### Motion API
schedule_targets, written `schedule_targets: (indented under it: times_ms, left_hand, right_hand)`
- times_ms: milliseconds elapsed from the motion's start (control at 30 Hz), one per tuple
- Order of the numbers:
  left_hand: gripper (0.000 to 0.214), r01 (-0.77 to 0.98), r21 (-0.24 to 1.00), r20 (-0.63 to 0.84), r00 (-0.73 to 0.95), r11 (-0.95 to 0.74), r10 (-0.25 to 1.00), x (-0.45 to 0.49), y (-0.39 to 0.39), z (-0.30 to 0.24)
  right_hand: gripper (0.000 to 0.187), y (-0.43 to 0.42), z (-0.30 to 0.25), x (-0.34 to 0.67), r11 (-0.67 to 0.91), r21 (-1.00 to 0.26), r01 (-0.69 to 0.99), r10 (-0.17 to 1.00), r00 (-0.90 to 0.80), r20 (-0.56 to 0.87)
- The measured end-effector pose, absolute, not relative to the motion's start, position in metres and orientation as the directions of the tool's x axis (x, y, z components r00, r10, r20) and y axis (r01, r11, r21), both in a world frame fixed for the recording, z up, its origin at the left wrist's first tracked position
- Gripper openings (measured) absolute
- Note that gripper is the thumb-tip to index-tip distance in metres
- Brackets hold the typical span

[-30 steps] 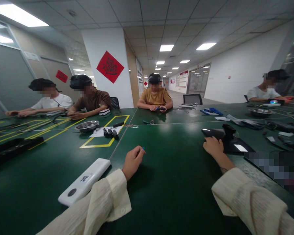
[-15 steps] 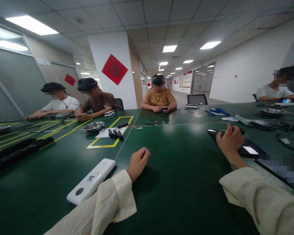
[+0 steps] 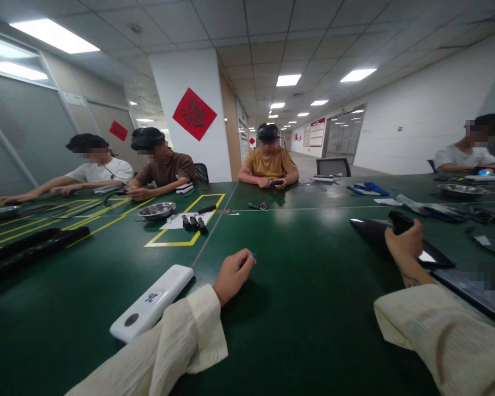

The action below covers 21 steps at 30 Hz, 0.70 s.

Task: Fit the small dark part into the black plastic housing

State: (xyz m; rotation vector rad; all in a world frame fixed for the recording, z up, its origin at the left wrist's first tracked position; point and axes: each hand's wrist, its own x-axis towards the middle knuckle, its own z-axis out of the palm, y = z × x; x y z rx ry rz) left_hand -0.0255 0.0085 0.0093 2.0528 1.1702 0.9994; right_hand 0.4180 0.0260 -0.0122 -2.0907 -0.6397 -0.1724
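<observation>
My left hand (image 3: 233,273) rests on the green table (image 3: 305,297), fingers curled and pinched on a small blue object (image 3: 253,256) that pokes out at the fingertips. My right hand (image 3: 405,243) is lifted a little over a flat black tray (image 3: 375,234) at the right and is wrapped round a small black device (image 3: 399,221). Cream sleeves cover both forearms. A white oblong device (image 3: 152,301) lies just left of my left arm.
Several people sit round the far and side edges of the table. A metal bowl (image 3: 157,210), a sheet of paper and small black parts (image 3: 192,223) lie inside a yellow taped rectangle. Black trays (image 3: 28,250) lie at left; cables, tools and another bowl (image 3: 457,190) at right.
My right hand moved from beside the black device, reached over it and closed round it, lifting it off the tray. My left hand has stayed in place with the blue object.
</observation>
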Motion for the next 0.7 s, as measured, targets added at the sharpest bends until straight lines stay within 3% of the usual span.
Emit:
schedule_targets:
  times_ms: [233, 700]
  left_hand:
    - [0.031, 0.472, 0.739, 0.324, 0.378, -0.481, 0.867, -0.024, 0.007, 0.008]
    - [0.029, 0.513, 0.695, 0.277, 0.456, -0.504, 0.846, -0.023, 0.003, 0.014]
  right_hand:
    - [0.053, 0.024, -0.005, 0.446, -0.605, -0.656, 0.452, 0.453, 0.872, 0.183]
    - [0.042, 0.028, -0.004, 0.445, -0.675, -0.593, 0.439, 0.406, 0.892, 0.198]
